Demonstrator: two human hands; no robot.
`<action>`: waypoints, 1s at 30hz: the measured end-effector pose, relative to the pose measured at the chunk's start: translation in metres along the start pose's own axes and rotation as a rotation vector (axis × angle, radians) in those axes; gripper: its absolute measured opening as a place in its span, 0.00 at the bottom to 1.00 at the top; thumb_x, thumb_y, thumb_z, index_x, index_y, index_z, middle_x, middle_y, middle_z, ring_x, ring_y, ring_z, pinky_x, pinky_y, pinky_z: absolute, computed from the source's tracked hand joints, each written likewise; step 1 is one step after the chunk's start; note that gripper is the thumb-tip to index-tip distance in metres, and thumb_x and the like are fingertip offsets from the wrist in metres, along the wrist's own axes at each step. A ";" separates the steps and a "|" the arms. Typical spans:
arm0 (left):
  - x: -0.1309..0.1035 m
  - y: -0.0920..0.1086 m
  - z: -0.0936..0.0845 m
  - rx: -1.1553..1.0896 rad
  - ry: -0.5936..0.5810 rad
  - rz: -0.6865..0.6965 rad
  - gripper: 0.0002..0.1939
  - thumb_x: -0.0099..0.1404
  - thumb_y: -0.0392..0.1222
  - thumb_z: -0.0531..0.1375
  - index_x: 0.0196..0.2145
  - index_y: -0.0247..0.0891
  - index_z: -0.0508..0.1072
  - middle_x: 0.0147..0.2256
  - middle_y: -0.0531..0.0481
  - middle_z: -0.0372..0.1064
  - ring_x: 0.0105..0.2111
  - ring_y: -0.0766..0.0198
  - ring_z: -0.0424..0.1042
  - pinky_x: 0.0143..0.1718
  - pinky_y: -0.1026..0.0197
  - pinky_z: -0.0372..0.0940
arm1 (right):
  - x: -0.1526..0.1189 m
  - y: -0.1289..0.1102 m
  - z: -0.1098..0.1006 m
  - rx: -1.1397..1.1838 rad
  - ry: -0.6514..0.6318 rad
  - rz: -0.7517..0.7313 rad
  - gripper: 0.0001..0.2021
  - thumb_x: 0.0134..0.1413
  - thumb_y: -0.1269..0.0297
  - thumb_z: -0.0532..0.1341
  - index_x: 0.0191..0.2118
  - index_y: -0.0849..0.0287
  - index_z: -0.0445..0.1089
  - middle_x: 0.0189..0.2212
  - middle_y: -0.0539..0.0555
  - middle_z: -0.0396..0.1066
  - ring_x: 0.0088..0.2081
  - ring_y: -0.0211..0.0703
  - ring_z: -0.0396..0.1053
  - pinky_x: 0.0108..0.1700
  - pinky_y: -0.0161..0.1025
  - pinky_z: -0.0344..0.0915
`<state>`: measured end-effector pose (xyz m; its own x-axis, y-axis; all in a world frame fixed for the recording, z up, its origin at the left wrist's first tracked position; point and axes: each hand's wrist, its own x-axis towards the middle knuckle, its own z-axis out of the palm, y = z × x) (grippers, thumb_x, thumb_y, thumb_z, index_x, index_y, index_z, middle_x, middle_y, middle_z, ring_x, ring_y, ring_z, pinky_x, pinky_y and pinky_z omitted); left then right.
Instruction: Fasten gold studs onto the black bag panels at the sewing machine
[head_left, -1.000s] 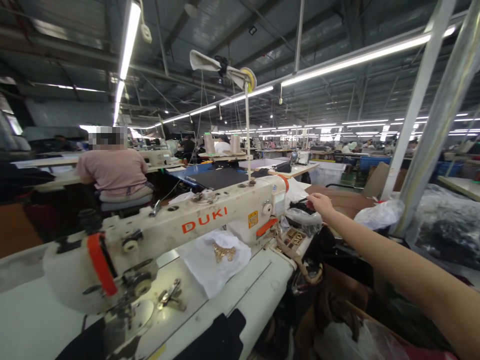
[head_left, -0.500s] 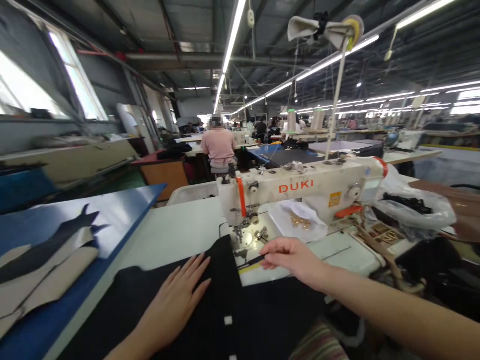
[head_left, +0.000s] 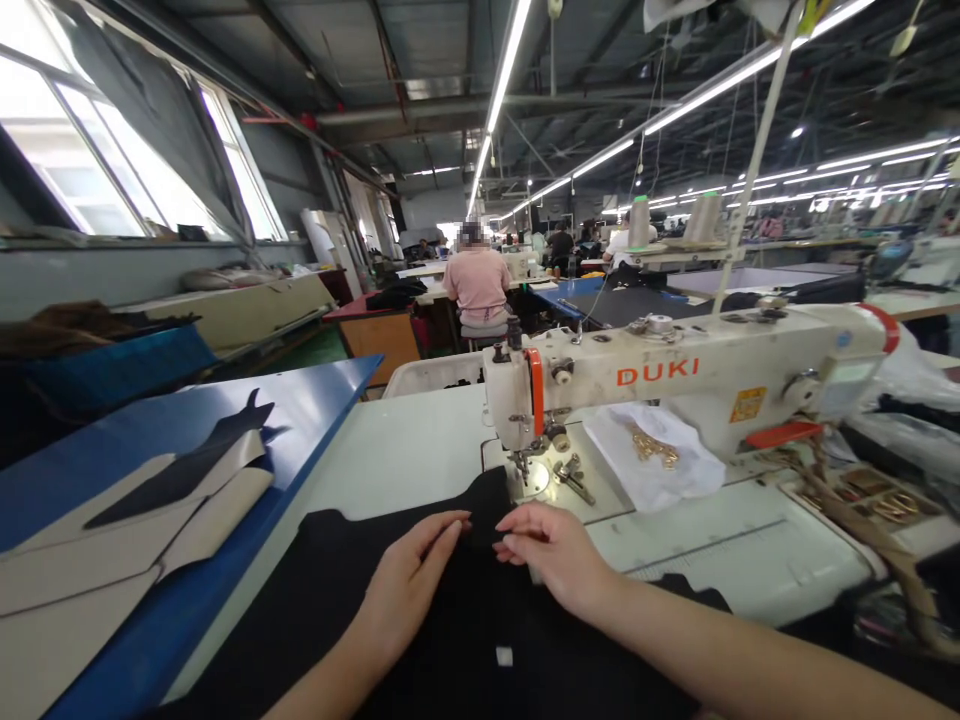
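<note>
A large piece of black fabric (head_left: 427,650) lies across the front of the sewing table, with a small white square (head_left: 504,656) on it. My left hand (head_left: 416,575) pinches the fabric between thumb and forefinger, just short of the sewing machine's needle area. Close by on the right, my right hand (head_left: 559,555) has its fingertips closed at the fabric too; what lies right between them is mostly hidden. Beyond both hands stands the white sewing machine (head_left: 660,375), its presser foot (head_left: 523,470) over the metal plate near the fabric's far tip.
A white bag (head_left: 652,460) with gold-coloured hardware lies under the machine arm. Beige and black cut pieces (head_left: 202,520) rest on a blue board (head_left: 322,400) at left. A small parts box (head_left: 877,495) sits at right. Ahead, a person in pink (head_left: 476,285) sits facing away.
My left hand has gone from lying flat to pinching the fabric. My right hand has come in beside it from the machine plate, where it held a thin dark strip. The view has swung left.
</note>
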<state>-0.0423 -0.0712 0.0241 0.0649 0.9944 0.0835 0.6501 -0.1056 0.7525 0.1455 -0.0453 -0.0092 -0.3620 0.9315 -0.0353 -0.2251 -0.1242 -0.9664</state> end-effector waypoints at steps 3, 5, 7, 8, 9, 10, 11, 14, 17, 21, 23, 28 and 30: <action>0.012 0.012 0.010 -0.234 -0.133 -0.058 0.17 0.58 0.52 0.56 0.38 0.38 0.75 0.34 0.49 0.76 0.35 0.58 0.74 0.41 0.58 0.69 | 0.001 0.001 0.001 -0.002 0.018 0.000 0.14 0.38 0.56 0.68 0.32 0.59 0.70 0.25 0.49 0.73 0.31 0.42 0.73 0.37 0.41 0.67; 0.022 0.016 0.013 -0.316 -0.196 -0.081 0.15 0.55 0.51 0.59 0.33 0.37 0.76 0.30 0.50 0.76 0.31 0.59 0.73 0.37 0.59 0.69 | 0.003 0.002 0.001 0.009 0.035 -0.013 0.13 0.39 0.57 0.67 0.31 0.58 0.70 0.25 0.49 0.72 0.31 0.43 0.73 0.38 0.42 0.67; 0.033 0.017 0.011 -0.346 -0.208 -0.107 0.15 0.52 0.51 0.61 0.31 0.37 0.76 0.28 0.50 0.75 0.29 0.60 0.73 0.35 0.59 0.68 | 0.005 0.004 0.002 0.033 0.069 -0.044 0.12 0.40 0.59 0.67 0.32 0.57 0.69 0.25 0.48 0.72 0.31 0.43 0.72 0.38 0.42 0.67; 0.039 0.016 0.008 -0.347 -0.196 -0.119 0.16 0.50 0.52 0.62 0.31 0.37 0.76 0.28 0.49 0.75 0.29 0.60 0.73 0.35 0.59 0.68 | 0.006 0.005 0.002 0.046 0.087 -0.062 0.13 0.40 0.60 0.66 0.34 0.57 0.69 0.25 0.48 0.72 0.31 0.42 0.72 0.38 0.42 0.67; 0.045 0.014 0.006 -0.340 -0.174 -0.129 0.17 0.49 0.53 0.63 0.31 0.37 0.75 0.28 0.49 0.75 0.29 0.59 0.73 0.35 0.59 0.68 | 0.007 0.006 0.003 0.054 0.102 -0.081 0.14 0.41 0.61 0.65 0.37 0.57 0.68 0.26 0.49 0.72 0.31 0.42 0.72 0.38 0.42 0.67; 0.051 0.012 0.003 -0.326 -0.141 -0.139 0.19 0.48 0.55 0.63 0.32 0.37 0.75 0.28 0.48 0.75 0.30 0.58 0.73 0.35 0.58 0.68 | 0.007 0.007 0.004 0.054 0.110 -0.097 0.15 0.43 0.61 0.65 0.39 0.57 0.68 0.27 0.49 0.72 0.31 0.42 0.72 0.39 0.42 0.67; 0.056 0.009 0.001 -0.306 -0.106 -0.148 0.21 0.46 0.56 0.63 0.31 0.37 0.75 0.27 0.48 0.75 0.30 0.57 0.73 0.35 0.58 0.69 | 0.006 0.008 0.004 0.043 0.112 -0.109 0.16 0.44 0.62 0.64 0.41 0.57 0.67 0.28 0.49 0.72 0.32 0.42 0.73 0.39 0.42 0.68; 0.065 -0.001 0.000 -0.208 -0.064 -0.142 0.23 0.46 0.60 0.62 0.32 0.38 0.75 0.27 0.48 0.76 0.29 0.56 0.74 0.36 0.57 0.68 | -0.002 0.002 0.005 -0.075 0.069 -0.118 0.11 0.48 0.65 0.62 0.40 0.58 0.70 0.31 0.51 0.73 0.35 0.43 0.73 0.41 0.40 0.68; 0.065 -0.010 0.003 -0.109 -0.083 -0.097 0.22 0.49 0.59 0.60 0.34 0.40 0.75 0.28 0.50 0.76 0.29 0.57 0.74 0.38 0.57 0.68 | -0.014 -0.021 -0.008 -0.347 0.024 -0.199 0.08 0.53 0.66 0.59 0.38 0.57 0.74 0.33 0.52 0.74 0.38 0.43 0.73 0.42 0.38 0.67; 0.064 -0.016 0.005 -0.081 -0.075 -0.096 0.21 0.50 0.59 0.59 0.35 0.40 0.75 0.28 0.50 0.76 0.30 0.56 0.74 0.38 0.57 0.67 | -0.013 -0.068 -0.062 -0.872 0.129 -0.372 0.11 0.59 0.67 0.55 0.42 0.57 0.73 0.39 0.51 0.75 0.42 0.39 0.71 0.45 0.34 0.65; 0.065 -0.016 0.005 -0.076 -0.074 -0.108 0.21 0.51 0.59 0.59 0.36 0.40 0.74 0.29 0.50 0.76 0.30 0.56 0.74 0.38 0.57 0.67 | -0.001 -0.087 -0.097 -1.296 0.258 -0.233 0.13 0.63 0.70 0.51 0.47 0.57 0.70 0.45 0.51 0.73 0.46 0.37 0.69 0.49 0.32 0.63; 0.066 -0.013 0.006 -0.052 -0.052 -0.110 0.21 0.50 0.59 0.59 0.35 0.41 0.75 0.29 0.50 0.76 0.30 0.55 0.74 0.39 0.56 0.66 | 0.034 -0.095 -0.153 -1.594 0.296 0.003 0.11 0.59 0.74 0.54 0.46 0.68 0.70 0.46 0.65 0.70 0.49 0.49 0.67 0.53 0.44 0.60; 0.066 -0.013 0.006 -0.046 -0.046 -0.109 0.21 0.50 0.59 0.59 0.35 0.41 0.75 0.28 0.50 0.76 0.30 0.54 0.74 0.38 0.56 0.67 | 0.042 -0.089 -0.157 -1.669 0.280 0.056 0.11 0.60 0.70 0.57 0.47 0.67 0.68 0.48 0.63 0.68 0.50 0.49 0.66 0.53 0.49 0.60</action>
<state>-0.0412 -0.0041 0.0159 0.0313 0.9991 -0.0298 0.6200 0.0040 0.7846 0.2926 0.0583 0.0350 -0.1350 0.9890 0.0595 0.9781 0.1427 -0.1513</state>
